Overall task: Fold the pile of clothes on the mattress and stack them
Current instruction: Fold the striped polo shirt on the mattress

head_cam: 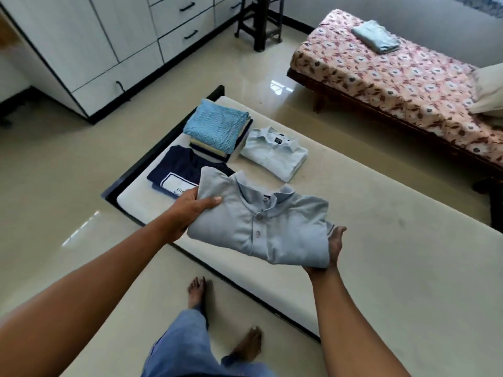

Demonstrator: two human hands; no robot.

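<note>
A folded grey polo shirt [261, 224] is held in the air above the cream mattress [381, 235]. My left hand [190, 210] grips its left edge, thumb on top. My right hand [330, 251] supports the right end from beneath, palm up, fingers hidden under the cloth. Beyond it on the mattress lie a folded navy T-shirt [179, 167], a stack topped by a blue patterned cloth [215, 129], and a folded pale blue collared shirt [275, 152].
A bed with a floral cover [402, 83] stands at the right, a folded grey cloth [375, 36] on it. White drawers [109, 44] line the far left; a dark stool [258, 20] stands behind. My bare feet are on the glossy floor.
</note>
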